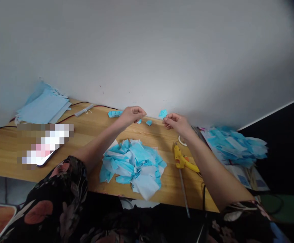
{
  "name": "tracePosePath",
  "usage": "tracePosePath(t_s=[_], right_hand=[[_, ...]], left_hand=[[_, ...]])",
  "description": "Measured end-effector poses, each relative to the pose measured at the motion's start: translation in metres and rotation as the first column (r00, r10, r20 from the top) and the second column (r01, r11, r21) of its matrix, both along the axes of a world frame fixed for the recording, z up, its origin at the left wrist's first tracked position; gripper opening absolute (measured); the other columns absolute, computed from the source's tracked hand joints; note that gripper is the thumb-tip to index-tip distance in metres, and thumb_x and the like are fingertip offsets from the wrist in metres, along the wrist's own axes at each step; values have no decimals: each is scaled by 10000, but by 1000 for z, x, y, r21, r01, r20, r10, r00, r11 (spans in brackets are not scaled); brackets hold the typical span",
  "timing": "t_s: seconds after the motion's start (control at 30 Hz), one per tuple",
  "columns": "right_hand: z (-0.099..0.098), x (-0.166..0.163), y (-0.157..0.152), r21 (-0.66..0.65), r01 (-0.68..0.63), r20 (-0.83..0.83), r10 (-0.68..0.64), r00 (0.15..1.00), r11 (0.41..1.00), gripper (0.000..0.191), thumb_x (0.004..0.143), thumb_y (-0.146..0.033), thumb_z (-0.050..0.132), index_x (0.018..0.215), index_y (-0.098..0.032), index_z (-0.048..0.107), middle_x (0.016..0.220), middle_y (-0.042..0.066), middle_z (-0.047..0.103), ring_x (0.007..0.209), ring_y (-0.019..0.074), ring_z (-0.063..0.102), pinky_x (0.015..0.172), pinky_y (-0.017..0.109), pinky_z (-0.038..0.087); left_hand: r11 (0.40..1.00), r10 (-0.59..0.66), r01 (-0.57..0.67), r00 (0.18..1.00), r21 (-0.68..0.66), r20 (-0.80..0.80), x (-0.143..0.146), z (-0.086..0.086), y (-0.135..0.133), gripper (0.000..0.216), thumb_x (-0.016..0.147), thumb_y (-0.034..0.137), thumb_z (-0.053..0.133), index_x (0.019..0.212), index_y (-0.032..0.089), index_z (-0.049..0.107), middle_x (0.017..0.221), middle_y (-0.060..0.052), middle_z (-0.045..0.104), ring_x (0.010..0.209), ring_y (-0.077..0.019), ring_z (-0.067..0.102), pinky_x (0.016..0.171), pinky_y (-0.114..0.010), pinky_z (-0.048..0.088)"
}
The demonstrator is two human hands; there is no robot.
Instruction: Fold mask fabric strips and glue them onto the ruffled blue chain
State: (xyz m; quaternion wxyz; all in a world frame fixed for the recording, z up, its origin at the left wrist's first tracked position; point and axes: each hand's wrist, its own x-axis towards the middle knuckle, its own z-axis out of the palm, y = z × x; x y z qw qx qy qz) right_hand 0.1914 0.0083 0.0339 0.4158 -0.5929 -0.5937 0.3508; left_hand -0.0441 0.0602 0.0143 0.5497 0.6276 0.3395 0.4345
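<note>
My right hand [176,123] pinches a small crumpled piece of blue fabric [163,113] between thumb and fingers, raised near the wall. Level with it, my left hand [134,114] has thumb and fingertips pressed together; anything in that pinch is too small to make out. On the table behind and below the hands lie a folded blue strip [114,114] and a small blue scrap [149,123]. Nearer to me, between my forearms, spreads a loose heap of blue and white fabric scraps [136,162].
A yellow hot glue gun [179,158] with a glue stick [184,192] lies by my right forearm, beside a white ring [182,141]. More blue scraps [235,143] are piled at right. Left stand stacked blue face masks [44,106] and a blurred phone [52,153]; cables run behind.
</note>
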Motion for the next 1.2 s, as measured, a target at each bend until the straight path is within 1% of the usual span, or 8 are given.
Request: tracePosePath(t_s=[0.07, 0.17, 0.3, 0.47, 0.6, 0.87, 1.03, 1.2], right_hand=[[-7, 11, 10, -42, 49, 366, -30, 930, 998, 182, 810, -354, 591, 779, -179, 629, 729, 25, 697, 623, 122, 625, 603, 243, 500], [-20, 17, 21, -89, 113, 737, -11, 676, 990, 128, 806, -255, 552, 801, -192, 663, 795, 39, 727, 732, 166, 665, 668, 263, 490], [-32, 12, 28, -99, 171, 875, 4, 484, 980, 115, 766, -234, 597, 779, -193, 704, 913, 131, 741, 909, 284, 674, 768, 358, 473], [-35, -1, 38, -142, 175, 937, 75, 342, 974, 241, 829, -346, 588, 884, -169, 741, 1005, 200, 728, 997, 312, 664, 797, 368, 462], [-34, -11, 46, -133, 122, 929, 81, 360, 984, 411, 916, -500, 435, 978, -211, 721, 1013, 138, 739, 936, 249, 674, 712, 302, 449], [-42, -6, 66, -71, -95, 884, 107, 454, 993, 323, 886, -295, 522, 1162, -214, 668, 1188, 96, 696, 1054, 238, 629, 807, 298, 444], [-39, 42, 80, -184, 22, 796, 136, 590, 983, 410, 832, -161, 550, 1230, -178, 645, 1196, 108, 691, 1020, 222, 648, 861, 299, 459], [-46, 60, 74, -295, 57, 708, 178, 684, 954, 442, 773, -164, 643, 1215, -176, 650, 1082, 86, 732, 851, 190, 682, 695, 268, 522]], left_hand=[[995, 98, -99, 991, 0, 92, -9, -8, 15, 207, 728, 340, 671, 743, 142, 614, 484, 49, 468, 459, -55, 381, 482, -204, 309], [987, 153, -147, 982, -59, 108, -15, -35, 32, 201, 735, 342, 639, 747, 143, 608, 470, 56, 458, 447, -56, 374, 470, -204, 296], [993, 11, -5, 999, -121, 44, -14, -68, 38, 236, 753, 354, 598, 809, 129, 642, 508, 43, 497, 451, -58, 393, 463, -210, 281], [986, 10, 4, 997, -167, 83, -17, -76, 41, 258, 758, 368, 614, 852, 130, 641, 541, 36, 504, 464, -61, 410, 471, -213, 287], [975, 64, -24, 982, -221, 175, -21, -76, 45, 272, 750, 384, 632, 855, 134, 620, 533, 37, 487, 472, -69, 410, 477, -216, 288], [969, 69, -2, 963, -246, 261, -23, -80, 48, 292, 782, 425, 620, 817, 135, 613, 518, 33, 474, 470, -78, 420, 485, -226, 297], [971, 44, 12, 972, -238, 230, -23, -83, 52, 284, 789, 419, 605, 809, 135, 618, 544, 27, 484, 485, -76, 418, 487, -224, 285], [975, 30, 21, 973, -220, 227, -21, -81, 50, 281, 790, 409, 605, 810, 129, 615, 556, 22, 491, 499, -76, 426, 499, -224, 297]])
